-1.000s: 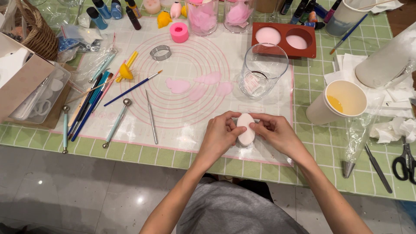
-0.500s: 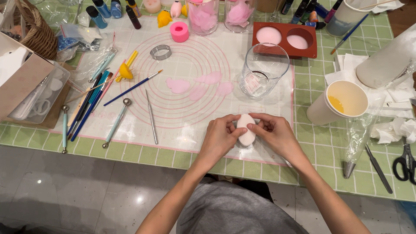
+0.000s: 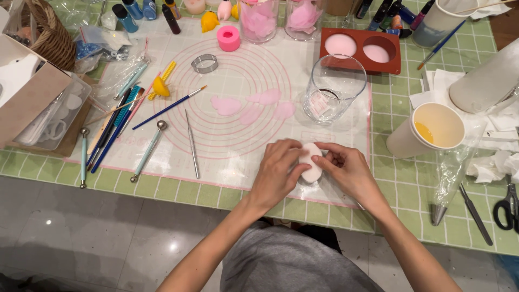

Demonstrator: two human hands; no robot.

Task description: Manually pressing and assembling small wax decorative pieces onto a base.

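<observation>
White and oval, one soft lump (image 3: 312,164) sits between your two hands at the near edge of the clear work mat (image 3: 238,146). Your left hand (image 3: 281,170) curls round its left side, fingers closed against it, and your right hand (image 3: 348,170) presses in from the right, fingertips bent onto its top edge; both grips are closed on the lump. Beyond your hands on the mat lie four flat pink petals (image 3: 254,105), one empty glass tumbler (image 3: 332,89) and one round metal cutter (image 3: 205,63). One brown two-hollow mould (image 3: 361,50) sits behind the tumbler. To your right on the green-checked counter (image 3: 400,189) stands one paper cup (image 3: 427,130); scissors (image 3: 507,205) lie at the far right.
</observation>
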